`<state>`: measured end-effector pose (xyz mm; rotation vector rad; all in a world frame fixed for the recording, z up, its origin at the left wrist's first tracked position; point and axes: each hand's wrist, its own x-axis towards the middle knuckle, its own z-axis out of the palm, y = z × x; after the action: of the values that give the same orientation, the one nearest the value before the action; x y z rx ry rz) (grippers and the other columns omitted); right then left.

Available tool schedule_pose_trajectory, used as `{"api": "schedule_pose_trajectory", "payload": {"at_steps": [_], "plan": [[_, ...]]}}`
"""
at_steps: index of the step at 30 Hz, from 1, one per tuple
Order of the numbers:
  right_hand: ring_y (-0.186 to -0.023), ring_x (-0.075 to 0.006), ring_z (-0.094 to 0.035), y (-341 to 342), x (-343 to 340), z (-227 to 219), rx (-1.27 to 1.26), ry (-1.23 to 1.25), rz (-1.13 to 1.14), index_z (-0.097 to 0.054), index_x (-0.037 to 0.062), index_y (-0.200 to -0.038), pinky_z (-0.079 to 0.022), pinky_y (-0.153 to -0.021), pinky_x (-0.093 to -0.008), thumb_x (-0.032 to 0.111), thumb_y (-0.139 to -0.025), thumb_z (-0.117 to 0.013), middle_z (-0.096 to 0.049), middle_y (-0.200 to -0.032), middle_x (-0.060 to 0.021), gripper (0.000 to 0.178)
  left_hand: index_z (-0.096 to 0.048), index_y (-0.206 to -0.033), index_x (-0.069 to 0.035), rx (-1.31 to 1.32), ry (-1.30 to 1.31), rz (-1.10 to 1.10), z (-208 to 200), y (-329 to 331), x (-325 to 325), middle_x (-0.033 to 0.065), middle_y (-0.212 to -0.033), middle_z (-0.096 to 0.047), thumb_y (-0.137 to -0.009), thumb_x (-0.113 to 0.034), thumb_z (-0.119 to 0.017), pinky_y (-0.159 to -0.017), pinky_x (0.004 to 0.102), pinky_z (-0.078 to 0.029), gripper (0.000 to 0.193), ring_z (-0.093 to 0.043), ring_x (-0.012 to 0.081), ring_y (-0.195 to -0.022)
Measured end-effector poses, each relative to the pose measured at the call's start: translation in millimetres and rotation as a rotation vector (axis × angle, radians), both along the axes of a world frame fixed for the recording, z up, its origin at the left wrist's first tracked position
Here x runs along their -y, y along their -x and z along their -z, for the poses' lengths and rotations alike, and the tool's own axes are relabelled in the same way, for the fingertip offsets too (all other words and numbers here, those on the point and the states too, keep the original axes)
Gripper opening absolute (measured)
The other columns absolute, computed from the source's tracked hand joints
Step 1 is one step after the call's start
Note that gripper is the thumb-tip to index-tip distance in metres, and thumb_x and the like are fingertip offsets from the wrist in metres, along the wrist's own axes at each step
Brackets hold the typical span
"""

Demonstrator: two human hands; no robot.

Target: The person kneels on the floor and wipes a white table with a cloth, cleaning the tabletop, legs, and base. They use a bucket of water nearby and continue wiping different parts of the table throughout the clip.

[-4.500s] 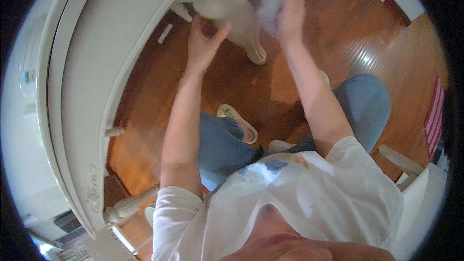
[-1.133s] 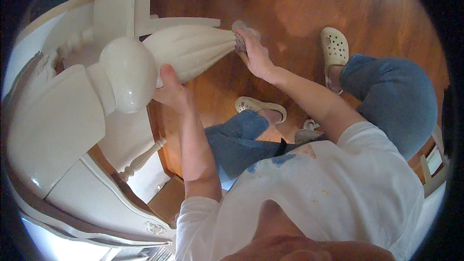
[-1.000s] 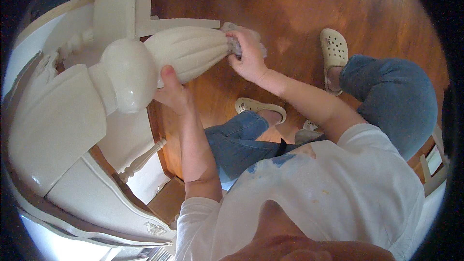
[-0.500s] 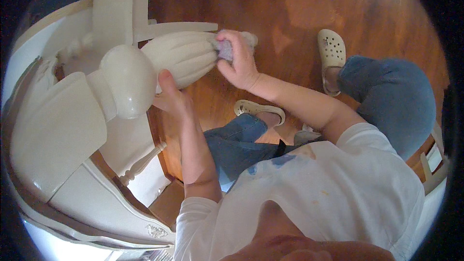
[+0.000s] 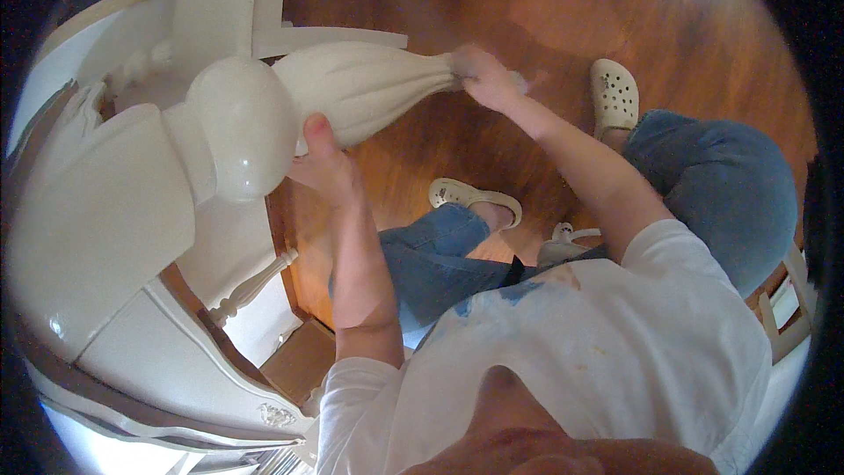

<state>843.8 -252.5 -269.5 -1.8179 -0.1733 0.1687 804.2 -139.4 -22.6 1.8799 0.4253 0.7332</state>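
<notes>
A large cream-painted table leg [image 5: 343,92], turned and fluted, stretches from the upper left toward the middle and narrows at its right end. My left hand [image 5: 330,167] grips its near side beside the round, glossy bulb [image 5: 242,127]; the thumb stands up and the fingers are hidden behind the leg. Around the thin end of the leg my right hand [image 5: 488,79] is closed, somewhat smeared by motion. A soft purplish-grey pad, plain to see in that hand a moment earlier, is now mostly hidden by the fingers.
The leg belongs to a cream piece of furniture [image 5: 123,202] filling the left side, with a curved apron [image 5: 167,369]. A slim turned spindle [image 5: 255,286] lies below. My feet in cream clogs [image 5: 615,92] stand on the brown wood floor [image 5: 527,0].
My right hand has slid right along the leg, from the fluted part to the thin end. My left hand stays on the leg by the bulb. The view has shifted slightly.
</notes>
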Motion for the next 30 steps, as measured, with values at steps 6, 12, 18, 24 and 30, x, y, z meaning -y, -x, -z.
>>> {"api": "schedule_pose_trajectory", "payload": {"at_steps": [6, 12, 18, 24, 30], "plan": [[-0.106, -0.0342, -0.054, 12.9, -6.6, -123.7, -0.013, -0.299, 0.177, -0.051, 0.0069, -0.112, -0.043, -0.09, -0.0398, 0.006, -0.072, -0.054, -0.057, -0.111, -0.0157, 0.04, -0.027, -0.136, 0.005, 0.171, -0.204, 0.135, 6.3, -7.0, -13.1, 0.0188, -0.134, -0.04, -0.083, -0.015, -0.064, -0.099, 0.0399, -0.04, 0.067, -0.047, 0.0286, -0.115], [-0.106, -0.0316, -0.051, 22.6, -8.2, -196.0, 0.439, -0.589, 0.239, -0.053, 0.0067, -0.107, -0.039, -0.094, -0.0379, 0.003, -0.068, -0.054, -0.056, -0.108, -0.0124, 0.04, -0.031, -0.133, 0.005, 0.125, -0.121, 0.127, 13.5, -5.7, -22.7, 0.0181, -0.131, -0.041, -0.082, -0.019, -0.066, -0.093, 0.0394, -0.046, 0.067, -0.049, 0.0275, -0.111], [-0.105, -0.0335, -0.051, 29.6, -23.2, -136.3, 0.42, -0.518, 0.35, -0.05, 0.0072, -0.11, -0.039, -0.093, -0.039, -0.003, -0.064, -0.053, -0.055, -0.11, -0.012, 0.047, -0.026, -0.136, 0.001, 0.131, -0.071, 0.052, 11.9, -7.4, -18.5, 0.0188, -0.128, -0.042, -0.08, -0.018, -0.065, -0.091, 0.0416, -0.048, 0.071, -0.052, 0.0287, -0.107], [-0.112, -0.0395, -0.049, 25.7, -13.4, 3.8, 0.137, -0.055, 0.147, -0.047, 0.0054, -0.119, -0.04, -0.098, -0.0453, -0.004, -0.069, -0.058, -0.054, -0.116, -0.0196, 0.052, -0.017, -0.141, 0.001, 0.082, 0.084, 0.035, 9.0, 0.9, -5.8, 0.0186, -0.137, -0.035, -0.079, -0.025, -0.069, -0.1, 0.0413, -0.04, 0.084, -0.045, 0.0294, -0.118], [-0.117, -0.0388, -0.048, 16.1, 0.6, 61.2, -0.215, 0.034, -0.03, -0.039, 0.0029, -0.128, -0.041, -0.099, -0.0425, 0.001, -0.076, -0.059, -0.051, -0.124, -0.0234, 0.055, -0.017, -0.14, 0.005, 0.024, -0.004, -0.012, 5.0, 3.3, -3.7, 0.0193, -0.139, -0.034, -0.078, -0.03, -0.072, -0.103, 0.0386, -0.036, 0.09, -0.042, 0.0286, -0.122]]}}
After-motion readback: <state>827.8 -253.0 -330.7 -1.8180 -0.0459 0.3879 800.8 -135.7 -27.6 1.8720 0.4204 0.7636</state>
